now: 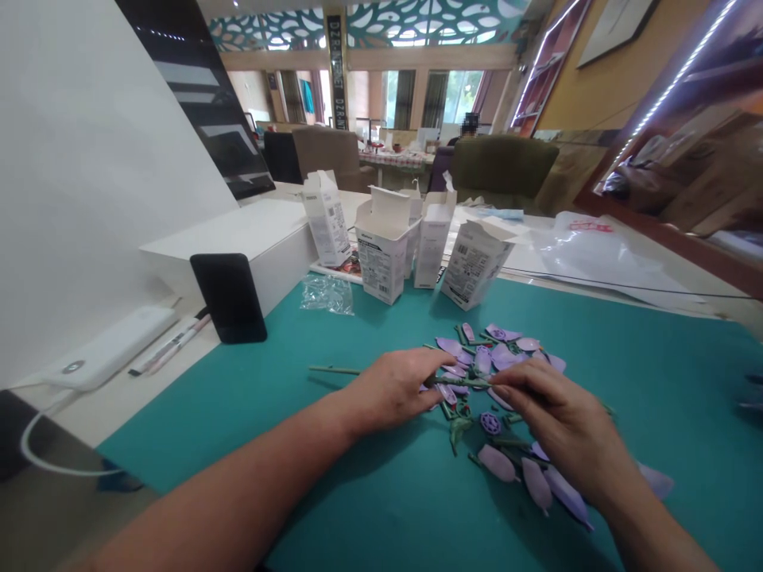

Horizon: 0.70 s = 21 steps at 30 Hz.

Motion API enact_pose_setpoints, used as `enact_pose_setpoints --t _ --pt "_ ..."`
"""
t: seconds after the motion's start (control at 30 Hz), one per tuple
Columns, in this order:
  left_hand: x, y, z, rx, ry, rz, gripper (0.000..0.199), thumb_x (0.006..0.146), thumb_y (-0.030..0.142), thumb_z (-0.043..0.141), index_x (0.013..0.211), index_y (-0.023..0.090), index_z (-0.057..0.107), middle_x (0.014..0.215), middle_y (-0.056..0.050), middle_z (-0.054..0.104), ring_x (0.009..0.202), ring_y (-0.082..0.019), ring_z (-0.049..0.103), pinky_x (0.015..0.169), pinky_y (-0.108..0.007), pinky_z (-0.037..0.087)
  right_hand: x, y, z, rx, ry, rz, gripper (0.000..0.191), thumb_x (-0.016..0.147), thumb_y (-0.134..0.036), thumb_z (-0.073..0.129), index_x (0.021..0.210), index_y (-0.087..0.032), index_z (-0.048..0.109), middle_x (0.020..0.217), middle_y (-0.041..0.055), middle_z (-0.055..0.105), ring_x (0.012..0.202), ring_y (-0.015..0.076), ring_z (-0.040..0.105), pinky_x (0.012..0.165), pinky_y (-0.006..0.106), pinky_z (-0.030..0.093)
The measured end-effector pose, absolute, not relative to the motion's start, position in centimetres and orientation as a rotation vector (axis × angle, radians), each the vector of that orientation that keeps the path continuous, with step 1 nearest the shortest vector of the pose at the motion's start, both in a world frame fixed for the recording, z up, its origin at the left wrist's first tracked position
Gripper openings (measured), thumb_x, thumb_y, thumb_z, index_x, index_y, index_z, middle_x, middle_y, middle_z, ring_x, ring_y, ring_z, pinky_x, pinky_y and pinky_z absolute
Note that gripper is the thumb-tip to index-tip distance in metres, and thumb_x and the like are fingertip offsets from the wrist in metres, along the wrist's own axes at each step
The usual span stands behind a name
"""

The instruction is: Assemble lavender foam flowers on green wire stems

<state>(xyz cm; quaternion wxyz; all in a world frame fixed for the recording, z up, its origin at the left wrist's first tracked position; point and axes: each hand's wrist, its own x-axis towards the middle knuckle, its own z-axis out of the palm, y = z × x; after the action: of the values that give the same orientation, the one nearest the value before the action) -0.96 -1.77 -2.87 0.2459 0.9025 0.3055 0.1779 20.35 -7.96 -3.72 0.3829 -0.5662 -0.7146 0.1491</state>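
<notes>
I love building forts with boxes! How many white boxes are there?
4 white boxes: leftmost, middle, next to it, tilted rightmost. Another may be hidden behind the middle one.

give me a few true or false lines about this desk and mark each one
The left hand and right hand both touch a thin green stem. True.
The lilac petals sit inside a box. False: they lie scattered on the teal cutting mat.
Open white cardboard boxes stand beyond the hands. True.
The black phone lies flat. False: it stands leaning against a white box.
A clear plastic bag lies near the boxes. True.
</notes>
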Motion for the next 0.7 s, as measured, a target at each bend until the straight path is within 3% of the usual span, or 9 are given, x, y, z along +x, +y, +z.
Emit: enact_pose_setpoints --t 0.13,0.27,0.4,0.57,0.7 --pt "-1.1 -1.8 -2.8 2.457 0.814 0.477 0.045 0.083 0.019 0.060 0.126 0.017 0.049 0.114 -0.007 0.064 0.096 -0.018 0.062 0.083 -0.027 0.047 20.4 -7.9 -4.0 -1.442 -1.839 0.375 0.019 0.086 -0.035 0.053 0.079 -0.023 0.067 0.078 0.0039 0.061 0.073 0.0187 0.057 0.062 0.029 0.044" --pt "-1.2 -1.9 -2.8 2.544 0.761 0.469 0.030 0.089 0.025 0.053 0.119 0.019 0.054 0.112 -0.006 0.065 0.100 -0.019 0.060 0.085 -0.028 0.046 20.2 -7.9 -4.1 -1.448 -1.860 0.367 0.019 0.086 -0.034 0.054 0.078 -0.024 0.067 0.076 0.0031 0.060 0.072 0.0185 0.057 0.062 0.029 0.044" --pt "-1.0 -2.0 -2.9 2.662 0.791 0.384 0.022 0.094 0.025 0.043 0.110 0.020 0.058 0.101 -0.004 0.068 0.092 -0.019 0.063 0.076 -0.027 0.046 19.9 -7.9 -4.1 -1.456 -1.877 0.362 0.018 0.086 -0.031 0.053 0.078 -0.024 0.066 0.077 0.0037 0.061 0.072 0.0186 0.057 0.061 0.029 0.044" --pt "-0.9 -2.2 -3.0 2.681 0.771 0.378 0.024 0.095 0.026 0.039 0.114 0.022 0.053 0.107 -0.003 0.067 0.095 -0.019 0.062 0.074 -0.027 0.045 19.6 -8.0 -4.0 -1.454 -1.890 0.354 0.017 0.087 -0.029 0.052 0.079 -0.023 0.066 0.076 0.0039 0.062 0.071 0.0187 0.057 0.060 0.029 0.044" --pt "-0.8 -2.4 -2.7 2.718 0.784 0.316 0.022 0.096 0.030 0.039 0.109 0.022 0.055 0.100 -0.002 0.067 0.087 -0.018 0.063 0.067 -0.025 0.043 19.3 -8.1 -3.9 -1.425 -1.910 0.356 0.017 0.087 -0.029 0.051 0.079 -0.023 0.066 0.074 0.0041 0.062 0.070 0.0187 0.057 0.060 0.029 0.045"
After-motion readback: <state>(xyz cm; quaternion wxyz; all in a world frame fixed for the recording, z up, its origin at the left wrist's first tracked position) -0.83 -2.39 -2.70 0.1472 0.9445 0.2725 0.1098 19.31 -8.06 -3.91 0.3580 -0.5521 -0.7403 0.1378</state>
